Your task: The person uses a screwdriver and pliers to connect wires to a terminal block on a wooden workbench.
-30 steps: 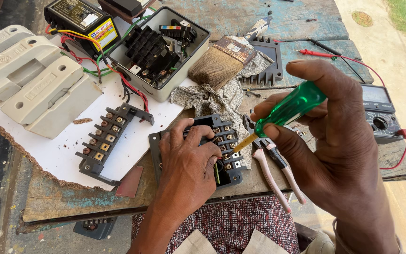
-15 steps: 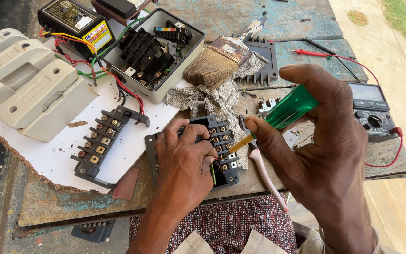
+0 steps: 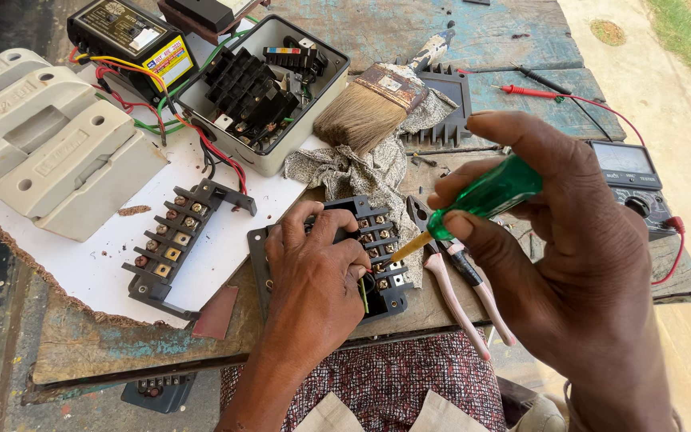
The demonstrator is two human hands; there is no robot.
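right hand [image 3: 577, 264] grips green screwdriver [image 3: 485, 194]; left hand [image 3: 313, 284] presses terminal block [image 3: 373, 240]; grey box [image 3: 281, 156] holds black parts.

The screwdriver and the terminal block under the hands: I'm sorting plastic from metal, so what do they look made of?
Screwdriver: translucent green handle, probably plastic; thin shaft with a brassy-looking sheen, probably metal. Terminal block: matte black moulded body, likely plastic, holding shiny brass-toned screw terminals.

On the bench [image 3: 521, 40] we see a brush [image 3: 365, 108] on a rag [image 3: 345, 172], an open metal box [image 3: 261, 92], grey covers [image 3: 45, 144], a spare terminal strip [image 3: 173, 240], pliers [image 3: 461, 280] and a meter [image 3: 629, 180].
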